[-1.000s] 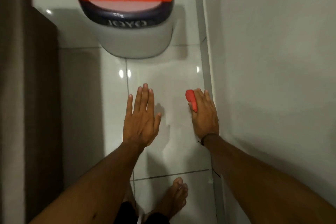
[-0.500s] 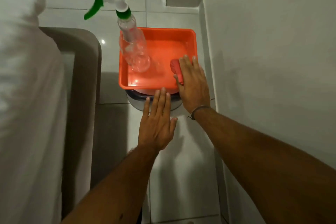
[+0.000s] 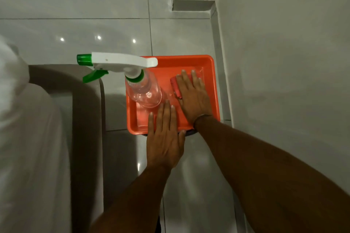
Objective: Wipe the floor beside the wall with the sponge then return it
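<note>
The red sponge (image 3: 174, 86) lies in the right half of the orange tray (image 3: 211, 73), under my right hand (image 3: 193, 96), which lies flat over it with fingers wrapped on it. Only the sponge's left edge shows. My left hand (image 3: 164, 138) is open with fingers together, hovering over the tray's near rim and holding nothing. The grey wall (image 3: 284, 62) rises just right of the tray.
A clear spray bottle (image 3: 142, 89) with a white and green trigger stands in the tray's left half. The tray rests on a dark-rimmed bin, mostly hidden. A brown bed frame (image 3: 85, 119) with white bedding is at left. Glossy floor tiles (image 3: 189, 185) run beside the wall.
My right hand lifted the sponge from the floor beside the wall up into the orange tray and moved it deeper in. My left hand rose to the tray's near rim.
</note>
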The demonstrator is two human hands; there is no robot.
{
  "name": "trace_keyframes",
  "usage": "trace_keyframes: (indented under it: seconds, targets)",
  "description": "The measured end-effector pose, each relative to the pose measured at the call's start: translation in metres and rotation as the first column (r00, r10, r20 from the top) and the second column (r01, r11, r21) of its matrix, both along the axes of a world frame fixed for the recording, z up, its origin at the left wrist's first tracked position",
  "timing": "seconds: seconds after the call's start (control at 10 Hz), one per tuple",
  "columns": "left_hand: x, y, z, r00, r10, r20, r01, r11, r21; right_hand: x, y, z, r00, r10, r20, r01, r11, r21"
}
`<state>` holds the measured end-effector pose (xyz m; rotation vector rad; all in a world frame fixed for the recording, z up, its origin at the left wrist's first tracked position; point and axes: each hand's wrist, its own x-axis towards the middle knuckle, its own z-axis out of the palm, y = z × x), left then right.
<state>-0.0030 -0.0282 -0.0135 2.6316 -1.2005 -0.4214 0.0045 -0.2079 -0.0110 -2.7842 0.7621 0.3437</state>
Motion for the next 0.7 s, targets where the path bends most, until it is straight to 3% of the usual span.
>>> trace_keyframes:
  seconds: [0.1, 0.4, 0.6, 0.7]
  targets:
    - [0.003, 0.0, -0.001, 0.999, 0.014, -0.03, -0.013, 0.999, 0.039, -0.002, 0.01, -0.008, 1.0, 0.003, -0.015, -0.002, 0.998, 0.066]
    - [0.003, -0.002, -0.001, 0.995, 0.011, -0.101, -0.007, 0.999, 0.041, -0.004, 0.017, -0.02, 1.0, -0.023, -0.01, 0.024, 0.999, 0.047]
    - [0.008, 0.0, 0.01, 0.998, -0.031, -0.049, 0.03, 0.999, -0.022, -0.003, 0.014, -0.002, 0.997, -0.012, -0.07, 0.019, 0.995, 0.094]
    - [0.002, 0.001, 0.04, 0.999, -0.041, -0.032, 0.039, 0.997, -0.071, -0.023, 0.021, 0.035, 0.997, -0.071, -0.002, 0.071, 0.996, 0.047]
